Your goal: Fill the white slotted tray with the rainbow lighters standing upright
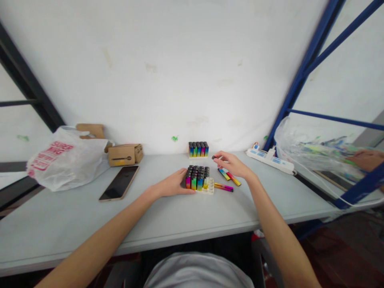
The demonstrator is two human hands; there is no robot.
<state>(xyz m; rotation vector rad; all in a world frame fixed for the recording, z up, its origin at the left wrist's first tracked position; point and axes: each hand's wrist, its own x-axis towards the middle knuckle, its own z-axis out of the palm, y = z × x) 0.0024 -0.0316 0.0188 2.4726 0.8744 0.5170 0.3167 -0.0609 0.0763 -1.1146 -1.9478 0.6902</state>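
Note:
My left hand [177, 183] is wrapped round the left side of a white tray [211, 186], which holds rows of upright colourful lighters [194, 181] with black tops. The tray's right column has no lighters in it. Up and to the right, my right hand [228, 162] pinches a small dark-ended item [214, 157], mostly hidden by the fingers. Below that hand, a blue-yellow lighter [223, 174] and a red-yellow lighter [234, 179] lie on the table. A yellow-magenta lighter [224, 187] lies beside the tray.
A second filled tray [198, 149] stands near the wall. Left are a phone [119, 183], a cardboard box [124, 155] and a plastic bag [69, 158]. A power strip [270, 160] lies right. Beyond the blue frame, a person's hand [367, 159] is near clear plastic.

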